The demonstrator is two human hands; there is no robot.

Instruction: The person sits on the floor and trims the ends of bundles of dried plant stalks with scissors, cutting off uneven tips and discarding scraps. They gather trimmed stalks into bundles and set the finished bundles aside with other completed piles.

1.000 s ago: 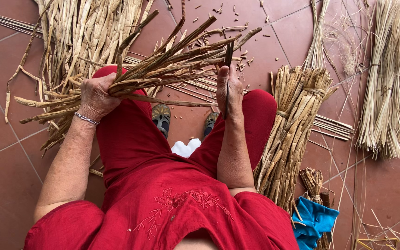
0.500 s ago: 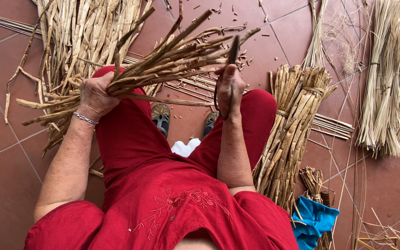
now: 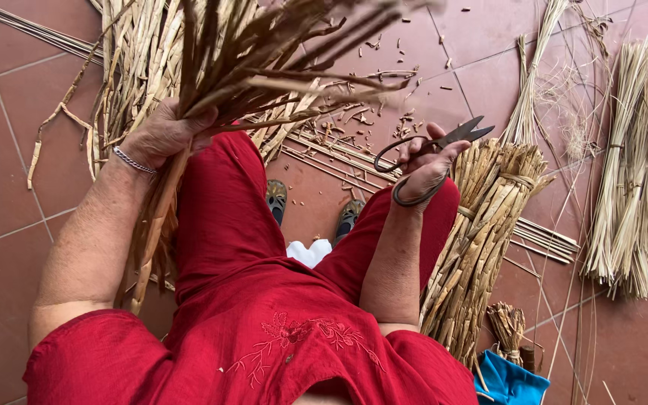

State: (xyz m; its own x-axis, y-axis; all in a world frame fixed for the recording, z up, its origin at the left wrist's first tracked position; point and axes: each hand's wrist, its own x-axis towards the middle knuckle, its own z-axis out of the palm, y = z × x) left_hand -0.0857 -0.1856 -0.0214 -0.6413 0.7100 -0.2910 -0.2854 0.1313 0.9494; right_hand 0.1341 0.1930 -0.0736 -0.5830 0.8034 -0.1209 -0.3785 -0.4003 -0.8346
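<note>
Reed bundle [image 3: 264, 52]: dry, brown, splayed.

Tied straw bundle [image 3: 489, 232] centre right on red tiled floor [image 3: 9, 172]; paler bundle [image 3: 635, 187] at right edge. Blue cloth [image 3: 511, 382] lower right. Cut scraps [image 3: 354, 120] upper centre.

L hand [image 3: 160, 136] grips reed bundle [image 3: 264, 52]; R hand [image 3: 423, 169] holds scissors [image 3: 433, 150].
</note>
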